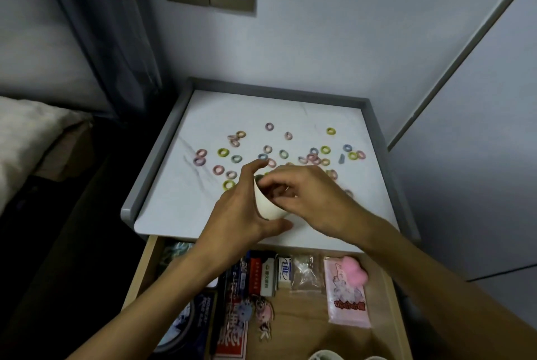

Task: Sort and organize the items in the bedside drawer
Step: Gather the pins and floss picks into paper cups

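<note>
left hand [238,211] gripped a white cup [266,207] tilted over the table [261,110], right hand [311,197] bunched at its rim, couldn't tell on what. hair ties [223,152] lay scattered behind, drawer [144,266] open below.

Dim, bluish light; left side in deep shadow; soft focus; wide-angle bending at edges.

Left hand [241,214] grips small white cup [266,205] over surface [261,110]; right hand [308,200] fingers [271,181] curled at its rim. Coloured hair ties [223,152] scattered on surface, drawer [305,322] open below.
</note>
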